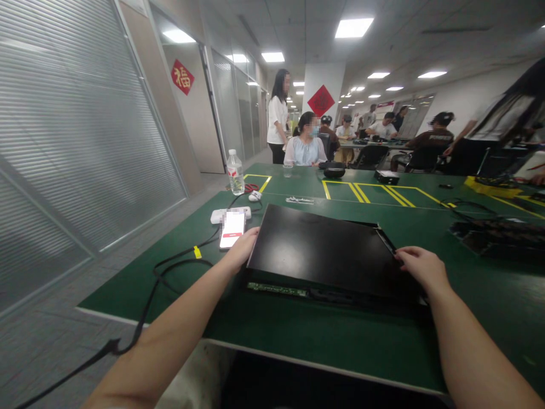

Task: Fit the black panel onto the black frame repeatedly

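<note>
Black panel point(323, 250) mid-table, long axis 9-to-3 o'clock. Left hand point(240, 247) hooked round its 9 o'clock edge. Right hand point(421, 267) rests flat, fingers loose, on the 3 o'clock edge. Both equally near.

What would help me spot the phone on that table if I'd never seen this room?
Find the long green table and the big black panel on it. Just off the panel's left edge, beside the left hand, lies a phone. It is the only flat slab with a lit white screen, in front of a white box.
</note>
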The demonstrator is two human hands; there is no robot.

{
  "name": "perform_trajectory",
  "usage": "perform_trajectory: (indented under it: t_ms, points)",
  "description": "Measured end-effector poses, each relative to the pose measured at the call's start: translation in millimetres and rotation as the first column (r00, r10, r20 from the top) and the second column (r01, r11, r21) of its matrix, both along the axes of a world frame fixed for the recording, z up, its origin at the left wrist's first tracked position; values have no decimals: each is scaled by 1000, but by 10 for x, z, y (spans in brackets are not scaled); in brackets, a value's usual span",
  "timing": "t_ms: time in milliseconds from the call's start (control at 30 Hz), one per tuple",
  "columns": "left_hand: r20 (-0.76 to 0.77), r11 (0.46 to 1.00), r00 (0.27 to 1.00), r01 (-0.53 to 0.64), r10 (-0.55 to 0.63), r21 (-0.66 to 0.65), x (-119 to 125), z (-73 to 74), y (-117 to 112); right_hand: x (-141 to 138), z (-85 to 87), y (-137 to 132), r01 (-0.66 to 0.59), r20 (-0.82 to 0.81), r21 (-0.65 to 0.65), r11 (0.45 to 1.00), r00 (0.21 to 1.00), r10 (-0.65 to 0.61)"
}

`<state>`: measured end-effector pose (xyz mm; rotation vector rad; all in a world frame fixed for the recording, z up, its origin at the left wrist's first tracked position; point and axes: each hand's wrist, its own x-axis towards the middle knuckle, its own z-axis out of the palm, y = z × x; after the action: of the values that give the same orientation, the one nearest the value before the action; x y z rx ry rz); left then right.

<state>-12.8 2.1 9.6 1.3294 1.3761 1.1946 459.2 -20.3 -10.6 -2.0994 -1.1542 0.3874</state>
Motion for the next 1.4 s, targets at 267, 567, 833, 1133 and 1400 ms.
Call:
perform_trajectory:
  t_ms: [267,567,833,1133,1400]
  points:
    - [46,994,998,-39,44,-99,-2,19,-19,-33,27,-10,-10,-19,2,1000,1000,10]
    - [411,995,906,-88,103,-55,68,157,-86,-101,3,-22,-55,-37,52,997,998,57]
    - [483,999,875,-17,39,-49,58,106,-122,-123,-2,-1,-36,-19,43,998,999,37]
    - [470,997,880,71,-72,20,59,176,-210,-115,17,-18,6,-94,62,998,996,0]
    - [476,994,874,57,-97,96,87,173,-233,7,-108,82,34,-148,91,995,989,-20]
